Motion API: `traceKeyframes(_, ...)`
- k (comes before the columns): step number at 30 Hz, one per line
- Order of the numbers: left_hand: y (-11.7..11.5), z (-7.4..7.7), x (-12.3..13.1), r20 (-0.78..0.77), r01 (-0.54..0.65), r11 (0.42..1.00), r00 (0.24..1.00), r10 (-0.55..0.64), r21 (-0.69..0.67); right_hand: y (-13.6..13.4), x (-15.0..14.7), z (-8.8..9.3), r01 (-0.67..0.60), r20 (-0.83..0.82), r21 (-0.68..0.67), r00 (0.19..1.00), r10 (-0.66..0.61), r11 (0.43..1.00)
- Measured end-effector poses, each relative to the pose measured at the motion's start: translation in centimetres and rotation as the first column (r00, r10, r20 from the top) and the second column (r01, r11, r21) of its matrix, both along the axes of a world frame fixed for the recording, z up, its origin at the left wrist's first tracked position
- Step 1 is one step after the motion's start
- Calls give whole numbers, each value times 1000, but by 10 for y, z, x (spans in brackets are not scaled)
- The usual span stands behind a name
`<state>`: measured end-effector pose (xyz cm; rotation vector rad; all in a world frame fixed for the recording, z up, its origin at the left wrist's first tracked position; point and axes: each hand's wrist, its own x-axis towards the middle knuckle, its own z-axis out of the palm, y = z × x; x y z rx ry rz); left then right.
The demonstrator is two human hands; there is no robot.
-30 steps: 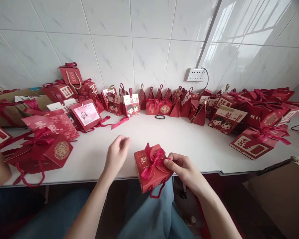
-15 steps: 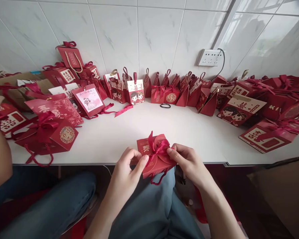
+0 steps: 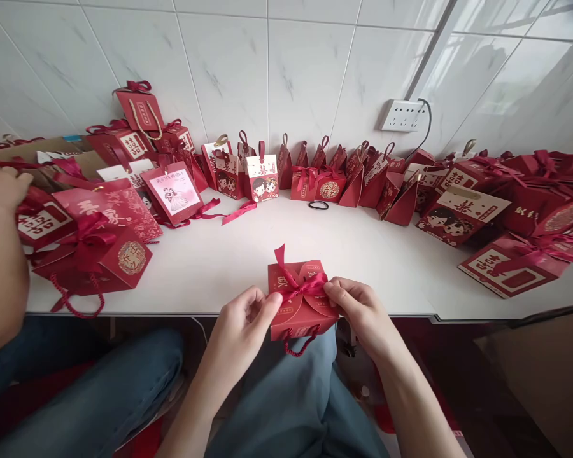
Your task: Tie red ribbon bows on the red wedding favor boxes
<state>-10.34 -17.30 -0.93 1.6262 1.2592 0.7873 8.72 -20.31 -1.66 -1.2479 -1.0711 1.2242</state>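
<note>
Head view: red cardboard gift box with gold print and overlapping rounded top flaps [image 3: 305, 313] sits at the near edge of the white tabletop [image 3: 219, 270], centred before the person, its near side reaching past the edge above the lap; what supports it from below cannot be told. Crimson satin ribbon bow [image 3: 302, 288] lies across the top, one tail sticking up toward the far side. Left hand [image 3: 241, 321]: thumb and forefinger pinch the bow's left end, remaining fingers curled. Right hand [image 3: 363, 312]: thumb and forefinger pinch the bow's right end; the other fingers are bent beside the box. Twisted dark-red cord handle [image 3: 300, 352] hangs from the box's near side, untouched. Beyond, on the tabletop: thin black elastic ring [image 3: 318, 208], just in front of a row of peaked red paper boxes with loop tops [image 3: 356, 178]. Left of the work: red box with round gold emblem and ribbon [image 3: 102, 261], tilted; a co-worker's hand [image 3: 12, 184] near it, contact unclear. Right: red box with cream label panel and ribbon bow [image 3: 516, 264]. Behind: white multi-socket power strip [image 3: 401, 116] on the pale marbled tile wall [image 3: 219, 70].
</note>
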Motion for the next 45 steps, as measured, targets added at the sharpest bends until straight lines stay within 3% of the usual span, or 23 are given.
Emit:
traceKeyframes(5,2,-3,-1,73,43,999,996,-44,8,-1,0,1,0,-30,3,1000,1,1000)
traceKeyframes(10,15,-15,0,303,129,991,947,-111,-40,3,2,-3,-42,-211,-9,977,39,999)
traceKeyframes(15,17,-22,4,409,120,991,908,-87,-55,5,2,-5,-28,-295,-28,955,19,999)
traceKeyframes(25,15,-28,6,371,54,999,927,-46,-9,5,0,-10,-25,-359,-51,934,5,998)
traceKeyframes(32,14,-36,4,433,38,999,901,-21,-30,2,-2,-13,-18,-418,-34,909,2,999)
traceKeyframes(42,12,-17,6,254,14,1000,967,-20,22,-2,-2,-11,33,-152,3,988,-32,999)
traceKeyframes(45,12,-15,9,282,-3,1000,959,2,5,-1,-3,-10,39,-148,2,988,-39,999)
